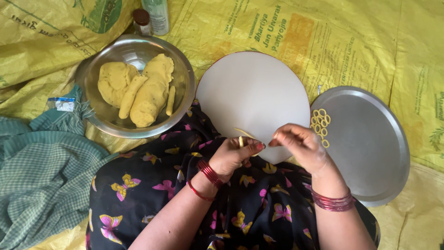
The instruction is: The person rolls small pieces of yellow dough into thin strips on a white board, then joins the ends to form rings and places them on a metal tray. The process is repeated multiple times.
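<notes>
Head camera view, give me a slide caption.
Both hands pinch a thin dough strip over a round white board.

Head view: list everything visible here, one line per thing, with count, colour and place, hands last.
Round white rolling board: one, white, centre, in front of the lap.
Steel bowl: one, silver, upper left of the board.
Yellow dough lumps and rolls: several, pale yellow, inside the bowl.
Flat steel plate: one, silver, right of the board.
Small dough rings: about a dozen, yellow, at the plate's left edge.
Thin dough strip: one, yellow, between the two hands.
Bottles: two, one brown-capped, one pale, top edge behind the bowl.
Green checked cloth: one, left side.
Yellow woven sacking: covers the ground.
Left hand: pinching the strip, red bangles at the wrist.
Right hand: fingertips at the strip, red bangles at the wrist.
</notes>
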